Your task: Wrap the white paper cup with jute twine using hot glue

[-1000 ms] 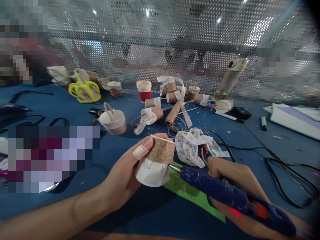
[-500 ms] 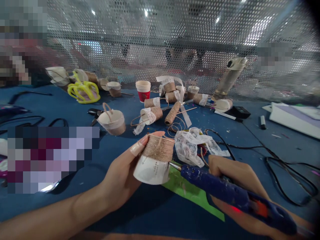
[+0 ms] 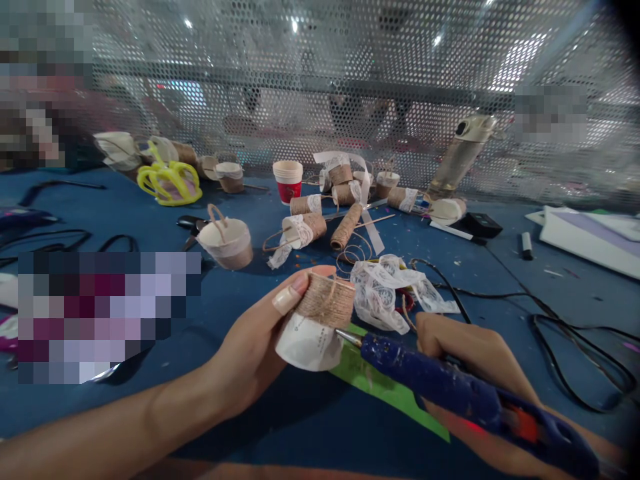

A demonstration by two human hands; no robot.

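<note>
A small paper cup (image 3: 313, 343), upside down and slightly tilted, is held in my left hand (image 3: 260, 333). Brown twine (image 3: 330, 300) is wound around its upper half, while the white lower half shows bare. My right hand (image 3: 465, 347) grips a blue hot glue gun (image 3: 430, 373). The gun's metal nozzle points left and meets the cup's side just below the twine, though whether glue is coming out I cannot tell. White lace (image 3: 380, 293) lies beyond the nozzle, and a strip of green paper (image 3: 390, 390) lies under the gun.
A twine spool (image 3: 346, 227) lies ahead, among several twine-wrapped cups. A small basket (image 3: 227, 241) with a handle stands left of it, near a red cup stack (image 3: 288, 183) and a yellow crown-like piece (image 3: 170, 183). Black cords (image 3: 545, 347) loop at right. Perforated metal (image 3: 300, 100) rises behind.
The cup has shifted slightly right and turned a little in my left hand. The glue gun has stayed almost in place, its nozzle still against the cup.
</note>
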